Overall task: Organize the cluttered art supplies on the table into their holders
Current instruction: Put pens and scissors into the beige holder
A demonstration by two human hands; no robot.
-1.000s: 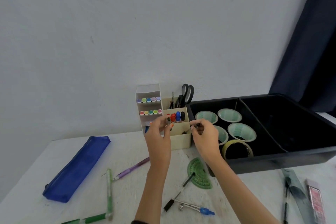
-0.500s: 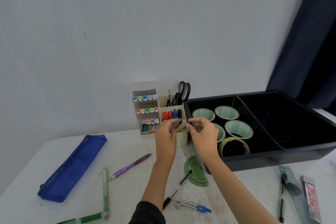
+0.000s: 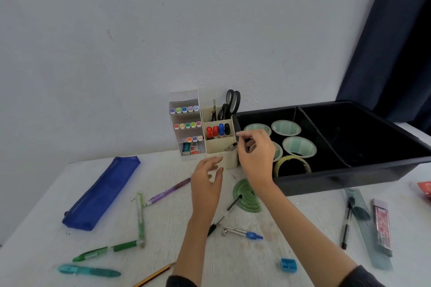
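1. At the near edge of the white table (image 3: 46,251) lie a teal cutter (image 3: 88,271) on the left, a yellow pencil (image 3: 154,276) beside the left forearm, and a blue sharpener (image 3: 288,265) to the right.
2. A little farther, a green pen (image 3: 109,250) and a second green pen (image 3: 140,216) meet end to end at an angle. A compass (image 3: 242,233) lies just beside a black pen (image 3: 225,214), whose far end rests on the green protractor (image 3: 247,196).
3. On the right, a thin black pen (image 3: 346,226), a grey ruler (image 3: 367,223) and a pink box (image 3: 382,226) lie side by side.
4. On the left lies a blue pencil case (image 3: 102,192). A purple pen (image 3: 168,191) lies between it and the left hand.
5. The left hand (image 3: 208,177) hovers just in front of the beige holder (image 3: 221,149), fingers loosely apart and gripping nothing.
6. The right hand (image 3: 256,154) pinches a small pen (image 3: 231,146) between thumb and forefinger. The pen is tilted at the mouth of the holder's front compartment, and I cannot tell whether it is already inside.
7. Markers (image 3: 218,130) fill the holder's middle compartment and scissors (image 3: 231,102) stand in the back one. A white rack (image 3: 186,98) of highlighters touches its left side.
8. To the right, the black tray (image 3: 349,170) holds tape rolls (image 3: 285,127) in its left section.
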